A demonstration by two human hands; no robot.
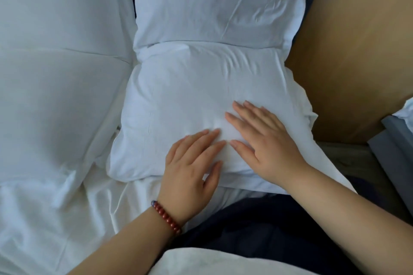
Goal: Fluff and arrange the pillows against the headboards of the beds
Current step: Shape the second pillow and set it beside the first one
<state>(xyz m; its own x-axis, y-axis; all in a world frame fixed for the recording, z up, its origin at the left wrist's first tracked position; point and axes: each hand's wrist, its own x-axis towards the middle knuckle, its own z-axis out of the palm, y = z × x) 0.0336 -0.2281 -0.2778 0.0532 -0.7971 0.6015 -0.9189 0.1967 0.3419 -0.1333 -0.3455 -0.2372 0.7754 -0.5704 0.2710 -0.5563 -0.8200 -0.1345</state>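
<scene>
Nearest to us, at the bottom edge, lies a fold of white cloth (223,261), cut off by the frame, and just behind it a dark blue garment (257,225). We cannot tell what the cloth belongs to.

We count four white pillows, in two pairs. On the left are the far left pillow (55,2) and the near left pillow (55,107); both are cut off at the left edge and look smooth and full. Near them the white sheet (89,219) is wrinkled.

One bead bracelet (166,217), dark red, is on the left wrist. The left hand (192,163) lies flat with straight fingers on the near middle pillow (178,100), at its near edge, and grips nothing. This pillow is puffy, with small creases at its far side, and it touches the far middle pillow (212,0), which has long creases and is cut off at the top.

The right hand (266,140) is also flat and spread, pressing the same pillow just beside the left hand.

On the right is a brown flat surface (357,51); we cannot tell what it is. At the right edge a grey edge (397,140) is only partly visible.
</scene>
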